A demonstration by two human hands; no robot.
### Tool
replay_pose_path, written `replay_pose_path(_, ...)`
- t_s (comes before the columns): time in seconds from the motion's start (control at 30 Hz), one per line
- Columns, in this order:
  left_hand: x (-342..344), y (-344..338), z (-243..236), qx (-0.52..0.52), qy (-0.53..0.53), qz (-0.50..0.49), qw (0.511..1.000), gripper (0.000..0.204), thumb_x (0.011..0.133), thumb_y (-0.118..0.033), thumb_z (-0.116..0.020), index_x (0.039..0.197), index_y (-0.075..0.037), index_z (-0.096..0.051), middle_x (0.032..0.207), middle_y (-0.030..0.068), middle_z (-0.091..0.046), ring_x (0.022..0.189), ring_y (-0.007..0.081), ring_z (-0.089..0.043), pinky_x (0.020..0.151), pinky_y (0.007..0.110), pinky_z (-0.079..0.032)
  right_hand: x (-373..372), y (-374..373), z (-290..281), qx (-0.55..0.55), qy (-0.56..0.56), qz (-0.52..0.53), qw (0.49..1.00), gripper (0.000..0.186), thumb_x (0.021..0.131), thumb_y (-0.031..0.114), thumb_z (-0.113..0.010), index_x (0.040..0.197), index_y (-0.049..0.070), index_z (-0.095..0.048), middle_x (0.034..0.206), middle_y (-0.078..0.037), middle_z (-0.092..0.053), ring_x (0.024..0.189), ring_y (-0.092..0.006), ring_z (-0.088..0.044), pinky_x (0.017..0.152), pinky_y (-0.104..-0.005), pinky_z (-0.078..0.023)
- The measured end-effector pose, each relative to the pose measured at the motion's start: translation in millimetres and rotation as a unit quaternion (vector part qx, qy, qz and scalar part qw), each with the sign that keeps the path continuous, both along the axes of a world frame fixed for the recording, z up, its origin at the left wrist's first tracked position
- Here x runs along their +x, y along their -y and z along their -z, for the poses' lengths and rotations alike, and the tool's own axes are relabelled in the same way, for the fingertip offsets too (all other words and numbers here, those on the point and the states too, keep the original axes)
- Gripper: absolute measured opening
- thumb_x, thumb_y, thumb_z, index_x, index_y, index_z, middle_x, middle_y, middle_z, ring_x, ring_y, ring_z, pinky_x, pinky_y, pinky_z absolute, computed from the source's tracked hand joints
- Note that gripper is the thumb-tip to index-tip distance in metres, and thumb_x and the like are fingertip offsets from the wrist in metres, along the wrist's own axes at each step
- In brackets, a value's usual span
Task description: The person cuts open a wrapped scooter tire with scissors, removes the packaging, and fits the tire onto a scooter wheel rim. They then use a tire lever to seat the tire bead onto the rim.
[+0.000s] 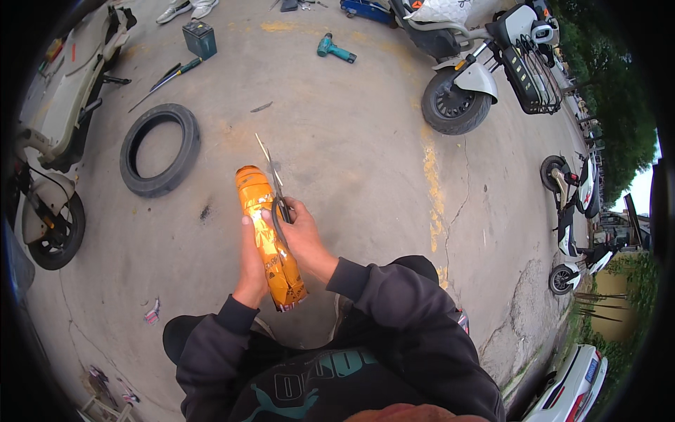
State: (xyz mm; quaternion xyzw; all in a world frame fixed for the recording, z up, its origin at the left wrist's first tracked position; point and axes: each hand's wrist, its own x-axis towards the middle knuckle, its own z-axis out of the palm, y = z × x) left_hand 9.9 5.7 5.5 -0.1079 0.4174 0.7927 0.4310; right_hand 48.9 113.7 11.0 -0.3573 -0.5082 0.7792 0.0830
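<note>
A long roll-shaped package in shiny orange wrapping is held in front of me, tilted with its far end leaning left. My left hand is closed along the package's left side. On the other side, my right hand grips black-handled scissors and also rests against the wrapping. The scissors' blades point away from me, past the package's right side. Whether the blades touch the wrapping I cannot tell.
A black tyre lies on the concrete, left. Beyond it are a dark battery, a long tool and a teal cordless drill. Scooters stand at left and far right. A white car is at lower right.
</note>
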Motion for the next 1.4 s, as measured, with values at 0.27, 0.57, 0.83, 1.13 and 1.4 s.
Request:
replay_pose_path(0.27,-8,1,5,-0.001,0.002,0.055,0.999,0.062,0.107,-0.055,-0.035,0.137,-0.004,-0.052,0.122,0.0112,-0.066,0.107,0.0205,-0.068,0.094,0.035,-0.055,5,2,14,0.052,0.053,0.006,0.997,0.089,0.09,0.049,-0.075,0.144,-0.011,-0.037,0.129,-0.025,-0.059,0.118,-0.0272,-0.06,0.099,-0.0347,-0.049)
replay_pose_path(0.57,-10,-5,-1,-0.047,-0.02,0.072,0.996,0.058,0.107,-0.054,-0.037,0.133,-0.005,-0.055,0.115,0.0077,-0.068,0.101,0.0175,-0.069,0.089,0.034,-0.056,10,2,19,0.044,0.036,0.051,0.997,0.082,0.091,0.048,-0.074,0.14,-0.009,-0.041,0.124,-0.021,-0.061,0.113,-0.0246,-0.061,0.095,-0.0345,-0.05)
replay_pose_path(0.83,-13,-1,-4,-0.028,-0.013,0.07,0.997,0.058,0.107,-0.054,-0.04,0.134,-0.005,-0.054,0.115,0.0073,-0.068,0.101,0.0171,-0.068,0.089,0.034,-0.056,7,4,18,0.054,0.039,0.044,0.997,0.08,0.091,0.047,-0.074,0.139,-0.008,-0.042,0.122,-0.02,-0.062,0.112,-0.0242,-0.062,0.094,-0.0343,-0.05)
replay_pose_path(1.13,-14,5,1,-0.029,-0.002,0.078,0.997,0.059,0.107,-0.055,-0.039,0.136,-0.005,-0.052,0.119,0.0091,-0.066,0.104,0.0179,-0.068,0.091,0.034,-0.055,6,7,17,0.047,0.034,0.039,0.998,0.081,0.091,0.047,-0.075,0.139,-0.009,-0.042,0.123,-0.022,-0.061,0.113,-0.0244,-0.061,0.094,-0.0341,-0.05)
replay_pose_path(1.4,-12,2,-3,-0.046,-0.02,0.069,0.996,0.059,0.107,-0.055,-0.038,0.133,-0.005,-0.053,0.113,0.0066,-0.066,0.098,0.015,-0.067,0.086,0.032,-0.055,5,1,8,0.021,0.034,0.032,0.999,0.078,0.092,0.043,-0.075,0.139,-0.009,-0.041,0.123,-0.02,-0.061,0.113,-0.0221,-0.06,0.094,-0.033,-0.05)
